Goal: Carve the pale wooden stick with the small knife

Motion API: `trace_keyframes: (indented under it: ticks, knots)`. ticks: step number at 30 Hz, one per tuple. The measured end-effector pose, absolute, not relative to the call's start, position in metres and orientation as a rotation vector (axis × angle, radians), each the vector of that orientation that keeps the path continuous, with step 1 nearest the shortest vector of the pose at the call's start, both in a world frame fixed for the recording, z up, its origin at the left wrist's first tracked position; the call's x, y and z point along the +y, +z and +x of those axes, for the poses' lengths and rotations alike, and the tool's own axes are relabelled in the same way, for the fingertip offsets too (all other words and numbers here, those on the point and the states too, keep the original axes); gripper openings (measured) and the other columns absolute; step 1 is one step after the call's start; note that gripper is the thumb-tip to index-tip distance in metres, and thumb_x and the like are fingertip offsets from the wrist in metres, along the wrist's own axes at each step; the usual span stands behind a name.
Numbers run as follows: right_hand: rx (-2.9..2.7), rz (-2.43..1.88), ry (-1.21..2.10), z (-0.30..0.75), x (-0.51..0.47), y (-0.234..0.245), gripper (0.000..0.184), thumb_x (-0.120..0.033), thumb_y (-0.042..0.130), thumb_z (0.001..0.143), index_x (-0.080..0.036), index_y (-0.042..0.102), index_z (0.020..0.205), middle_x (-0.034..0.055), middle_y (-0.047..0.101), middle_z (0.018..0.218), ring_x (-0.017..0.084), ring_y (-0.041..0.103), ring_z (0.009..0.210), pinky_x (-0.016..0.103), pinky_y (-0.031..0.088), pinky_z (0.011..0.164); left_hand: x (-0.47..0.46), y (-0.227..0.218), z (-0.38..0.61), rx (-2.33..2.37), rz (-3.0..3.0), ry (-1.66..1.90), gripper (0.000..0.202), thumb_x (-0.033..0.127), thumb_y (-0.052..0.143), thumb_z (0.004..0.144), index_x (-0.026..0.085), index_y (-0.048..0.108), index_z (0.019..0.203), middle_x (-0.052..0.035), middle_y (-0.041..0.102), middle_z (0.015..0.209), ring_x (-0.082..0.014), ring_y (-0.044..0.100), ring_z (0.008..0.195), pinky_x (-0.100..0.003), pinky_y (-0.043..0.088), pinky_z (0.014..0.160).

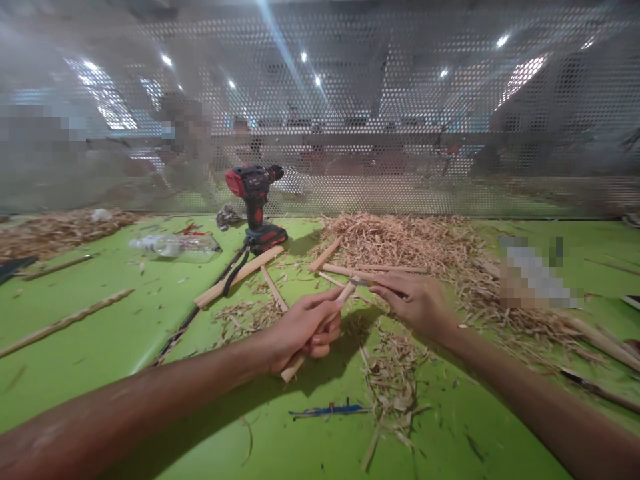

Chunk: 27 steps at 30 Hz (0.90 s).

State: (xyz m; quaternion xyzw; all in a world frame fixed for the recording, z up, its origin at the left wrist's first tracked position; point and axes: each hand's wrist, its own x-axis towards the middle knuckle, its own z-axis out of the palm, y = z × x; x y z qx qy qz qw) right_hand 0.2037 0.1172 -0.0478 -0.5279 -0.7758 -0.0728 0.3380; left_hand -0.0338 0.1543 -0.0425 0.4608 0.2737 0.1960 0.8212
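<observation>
My left hand (310, 323) is closed around a pale wooden stick (294, 368), whose lower end sticks out below the fingers. The stick's upper end points away from me, toward my other hand. Pinched in my right hand (423, 300) is a small knife (362, 282), its short grey blade touching the stick near the upper tip. Most of the knife's handle is hidden by the fingers. Curled wood shavings (395, 373) lie on the green table (210, 427) beneath both hands.
A red and black cordless drill (256, 207) stands upright behind a flat wooden strip (240, 275). Left of it lies a clear plastic bottle (173, 246). A large shavings heap (400, 240) sits before the perforated metal screen (350, 160). A blue strip (330, 411) lies in front.
</observation>
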Motion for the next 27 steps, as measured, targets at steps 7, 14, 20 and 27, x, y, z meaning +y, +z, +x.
trace_keyframes:
  ticks: [7, 14, 20, 27]
  knots:
    - [-2.024, -1.371, -0.194, 0.203, 0.118, -0.050, 0.020, -0.032, 0.063, 0.093, -0.029, 0.078, 0.106, 0.0038, 0.078, 0.093, 0.024, 0.075, 0.082, 0.035, 0.062, 0.060, 0.159, -0.045, -0.033, 0.563, 0.989, 0.396, 0.027, 0.028, 0.055, 0.096, 0.020, 0.053, 0.122, 0.0096, 0.033, 0.059, -0.0038, 0.020, 0.041, -0.015, 0.015, 0.036]
    - [-1.787, -1.446, -0.088, 0.235, 0.124, -0.041, 0.024, -0.037, 0.059, 0.095, -0.027, 0.079, 0.104, 0.0073, 0.078, 0.090, 0.016, 0.063, 0.046, 0.031, 0.050, 0.035, 0.152, -0.042, -0.039, 0.545, 1.049, 0.376, 0.037, 0.026, 0.056, 0.094, 0.021, 0.053, 0.130, 0.0086, 0.036, 0.061, -0.0045, 0.023, 0.043, -0.016, 0.019, 0.037]
    - [-1.820, -1.343, -0.051, 0.225, 0.120, -0.032, 0.020, -0.036, 0.064, 0.092, -0.029, 0.079, 0.103, 0.0057, 0.078, 0.092, 0.022, 0.072, 0.068, 0.034, 0.060, 0.051, 0.153, -0.042, -0.037, 0.520, 0.998, 0.360, 0.015, 0.028, 0.055, 0.094, 0.020, 0.056, 0.107, 0.0082, 0.036, 0.061, -0.0038, 0.023, 0.042, -0.016, 0.015, 0.037]
    - [-1.921, -1.234, 0.055, 0.188, 0.108, -0.040, 0.023, -0.031, 0.065, 0.092, -0.028, 0.076, 0.112, 0.0041, 0.077, 0.101, 0.022, 0.074, 0.084, 0.036, 0.064, 0.071, 0.154, -0.038, -0.035, 0.471, 0.959, 0.398, 0.006, 0.027, 0.052, 0.096, 0.021, 0.052, 0.096, 0.0080, 0.039, 0.061, -0.0026, 0.022, 0.040, -0.013, 0.015, 0.034]
